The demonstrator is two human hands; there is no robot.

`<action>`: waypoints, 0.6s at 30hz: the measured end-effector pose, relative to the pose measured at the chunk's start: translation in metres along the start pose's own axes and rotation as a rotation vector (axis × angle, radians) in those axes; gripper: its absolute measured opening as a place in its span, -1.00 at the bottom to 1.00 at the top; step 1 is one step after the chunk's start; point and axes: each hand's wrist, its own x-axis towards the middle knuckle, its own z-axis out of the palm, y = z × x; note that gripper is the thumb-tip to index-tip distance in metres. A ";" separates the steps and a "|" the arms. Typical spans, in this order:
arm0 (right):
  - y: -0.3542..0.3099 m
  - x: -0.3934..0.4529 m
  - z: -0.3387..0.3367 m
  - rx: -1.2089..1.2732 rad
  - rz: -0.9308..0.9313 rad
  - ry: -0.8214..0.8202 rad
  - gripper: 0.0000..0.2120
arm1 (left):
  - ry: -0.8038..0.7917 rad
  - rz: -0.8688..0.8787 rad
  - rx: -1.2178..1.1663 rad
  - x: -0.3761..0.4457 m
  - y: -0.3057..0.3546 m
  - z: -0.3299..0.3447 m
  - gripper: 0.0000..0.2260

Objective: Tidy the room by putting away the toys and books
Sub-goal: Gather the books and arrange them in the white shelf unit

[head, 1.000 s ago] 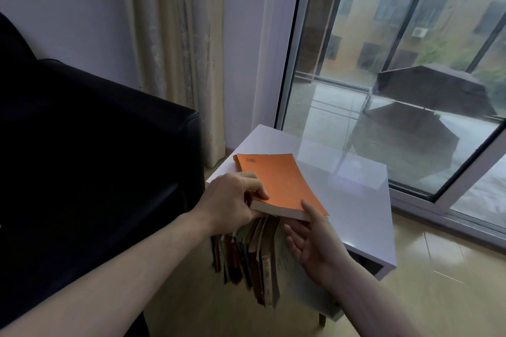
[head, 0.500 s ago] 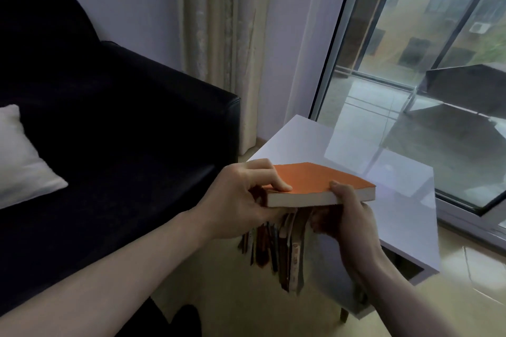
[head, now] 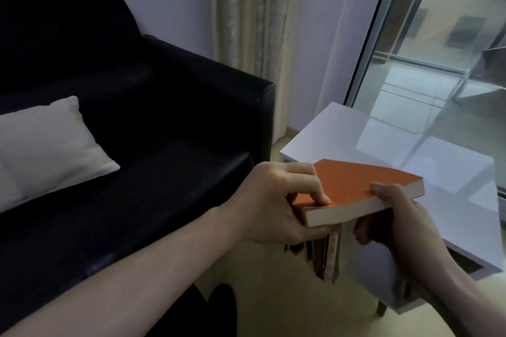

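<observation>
A thick paperback book with a plain orange cover (head: 356, 186) is held flat between both hands, cover up, its cream page edges facing the camera. The left hand (head: 273, 205) grips the book's near left corner: the fingers are curled over the cover, one fingertip pressing down on the orange surface, and the palm wraps the corner from below. The right hand (head: 397, 216) grips the book's right end, thumb lying across the top edge of the cover and the remaining fingers curled underneath against the lower side.

Directly below the two hands, a row of upright books with mixed dark, red and pale spines (head: 325, 254) stands in the open side of a glossy white box-shaped desk (head: 410, 150); their titles are too blurred to read. The orange book hovers just above the near corner of that desk's top, and whether it touches the surface cannot be told. The desk's shiny top reflects the window beyond the right hand.

To the left of the left hand stands a black upholstered sofa (head: 164, 117), with an off-white rectangular cushion (head: 46, 145) lying on its seat, well apart from the hands. Beyond the hands, a beige patterned curtain (head: 246, 22) hangs beside a large sliding glass window with a dark frame (head: 438, 49). Under the forearms lies a pale yellowish floor (head: 273, 295).
</observation>
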 end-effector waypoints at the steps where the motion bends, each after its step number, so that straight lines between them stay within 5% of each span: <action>1: 0.000 0.000 -0.002 0.000 0.010 0.002 -0.61 | -0.012 0.004 0.009 0.003 0.002 0.001 -0.76; 10: 0.011 -0.001 0.001 -0.085 0.060 -0.104 -0.57 | -0.125 -0.016 0.079 -0.001 0.009 -0.005 -0.77; 18: 0.026 -0.005 -0.009 -0.236 0.205 -0.219 -0.53 | -0.405 0.015 0.055 0.004 0.026 0.018 -0.75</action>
